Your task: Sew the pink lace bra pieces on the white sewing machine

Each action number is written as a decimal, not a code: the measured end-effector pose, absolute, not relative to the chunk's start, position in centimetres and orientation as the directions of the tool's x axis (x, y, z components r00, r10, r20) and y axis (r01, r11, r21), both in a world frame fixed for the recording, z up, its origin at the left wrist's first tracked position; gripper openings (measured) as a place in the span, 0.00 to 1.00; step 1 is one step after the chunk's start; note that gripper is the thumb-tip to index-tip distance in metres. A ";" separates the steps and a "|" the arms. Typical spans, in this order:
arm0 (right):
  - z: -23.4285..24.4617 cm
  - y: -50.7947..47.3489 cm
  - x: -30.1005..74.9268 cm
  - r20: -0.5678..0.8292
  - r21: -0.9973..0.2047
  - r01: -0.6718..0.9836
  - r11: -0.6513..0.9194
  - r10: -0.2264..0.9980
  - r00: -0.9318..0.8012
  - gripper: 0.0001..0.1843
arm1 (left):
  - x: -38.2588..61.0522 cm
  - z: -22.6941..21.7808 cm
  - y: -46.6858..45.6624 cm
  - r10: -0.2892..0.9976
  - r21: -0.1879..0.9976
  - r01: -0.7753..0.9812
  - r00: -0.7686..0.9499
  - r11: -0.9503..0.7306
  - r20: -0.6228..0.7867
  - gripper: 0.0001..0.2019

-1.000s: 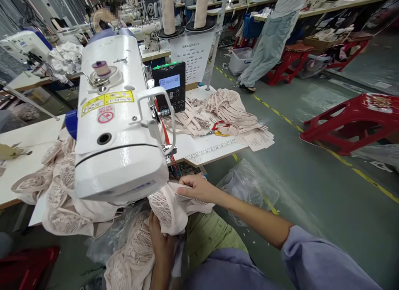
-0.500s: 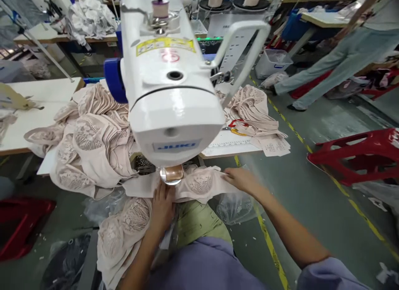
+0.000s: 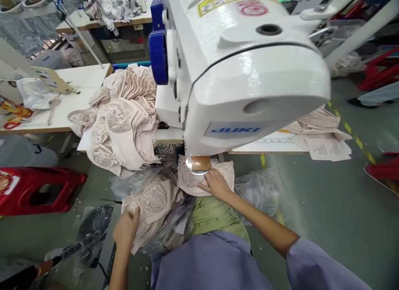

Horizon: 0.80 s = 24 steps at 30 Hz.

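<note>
Head view: right hand lies spread on lace bra under machine, left hand pinches bra pile; probably changeover, next needs single-piece pickup.

The sewing machine at upper centre has a smooth, glossy casing. At centre, the bra pairs rough, openwork lace with matt cloth. Right of centre lies a shiny, crinkled plastic bag; at left, 1 stool of smooth plastic.
</note>
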State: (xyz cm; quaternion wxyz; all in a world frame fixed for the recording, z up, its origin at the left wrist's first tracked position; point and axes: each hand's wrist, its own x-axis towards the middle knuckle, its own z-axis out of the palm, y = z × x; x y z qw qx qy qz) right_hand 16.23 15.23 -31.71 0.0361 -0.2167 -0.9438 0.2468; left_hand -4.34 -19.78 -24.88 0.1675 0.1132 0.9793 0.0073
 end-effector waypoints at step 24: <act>-10.0 14.6 22.2 -0.250 -0.702 0.000 0.712 -0.246 -0.937 0.24 | 2.9 -17.4 -5.0 0.863 0.868 -0.295 -0.197 0.400 -0.465 0.18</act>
